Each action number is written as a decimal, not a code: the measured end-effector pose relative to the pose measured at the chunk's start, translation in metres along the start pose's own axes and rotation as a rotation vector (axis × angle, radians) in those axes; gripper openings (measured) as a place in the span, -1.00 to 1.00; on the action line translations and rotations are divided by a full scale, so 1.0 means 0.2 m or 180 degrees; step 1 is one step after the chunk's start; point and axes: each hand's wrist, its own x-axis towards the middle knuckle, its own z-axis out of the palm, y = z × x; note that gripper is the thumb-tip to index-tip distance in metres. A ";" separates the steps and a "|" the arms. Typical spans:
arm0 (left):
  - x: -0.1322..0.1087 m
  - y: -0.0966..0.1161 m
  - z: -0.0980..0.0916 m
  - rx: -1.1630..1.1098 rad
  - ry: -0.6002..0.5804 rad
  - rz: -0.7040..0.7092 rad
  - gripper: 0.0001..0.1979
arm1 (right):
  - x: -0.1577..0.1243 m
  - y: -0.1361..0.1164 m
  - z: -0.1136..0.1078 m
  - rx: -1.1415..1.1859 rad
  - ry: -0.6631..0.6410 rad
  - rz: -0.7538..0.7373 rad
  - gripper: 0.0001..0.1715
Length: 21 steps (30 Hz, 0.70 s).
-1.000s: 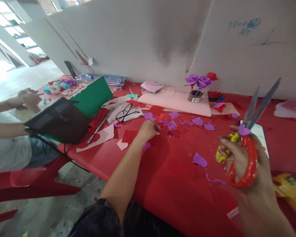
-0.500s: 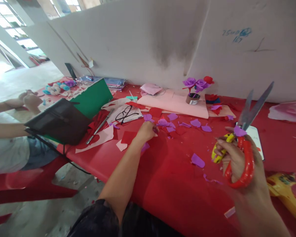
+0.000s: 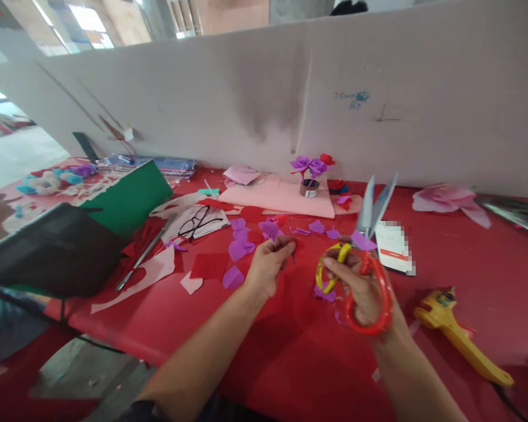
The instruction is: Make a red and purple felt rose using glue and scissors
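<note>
My right hand [image 3: 364,299] holds scissors [image 3: 366,210] by their red and yellow loop handles. Their blades point up and stand slightly apart. A purple piece [image 3: 364,240] sits by the pivot; whether fingers or blades keep it there is unclear. My left hand [image 3: 267,264], thumb and fingertips pinched, is over the red table to the left of the scissors. Something small, thin and dark pokes out from its fingertips, too small to name. Purple petal-shaped pieces [image 3: 241,248] lie just left of it, and more purple pieces [image 3: 269,228] lie behind it.
A pot of purple and red flowers [image 3: 309,189] stands at the back on pink sheets [image 3: 264,196]. Glasses [image 3: 199,223] and a red square [image 3: 209,266] lie left. On the right are a phone [image 3: 393,249] and a yellow glue gun [image 3: 462,334]. Another person's arm shows far left.
The view has swung right. My left hand has come up from among the purple pieces and moved closer to the scissors, with a small dark thing at its fingertips. The scissors stay in my right hand.
</note>
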 end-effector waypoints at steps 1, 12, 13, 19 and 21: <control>-0.02 -0.02 0.03 -0.0096 0.0011 -0.0084 -0.65 | -0.01 0.01 0.01 -0.0042 -0.0063 0.0069 -0.41; -0.06 -0.03 0.04 -0.0116 -0.0124 -0.0323 -0.57 | 0.01 -0.01 -0.03 0.0071 -0.0331 0.0182 -0.55; -0.05 -0.02 0.03 -0.0025 -0.0091 -0.0237 -0.57 | 0.02 -0.02 -0.04 0.0140 -0.0358 0.0212 -0.55; -0.03 0.04 0.09 0.0696 -0.0824 -0.0331 -0.57 | 0.05 -0.04 -0.07 0.0116 -0.0614 0.0367 -0.52; -0.03 0.04 0.11 0.0803 -0.0883 -0.0457 -0.63 | 0.04 -0.05 -0.07 -0.0038 -0.0612 0.0368 -0.52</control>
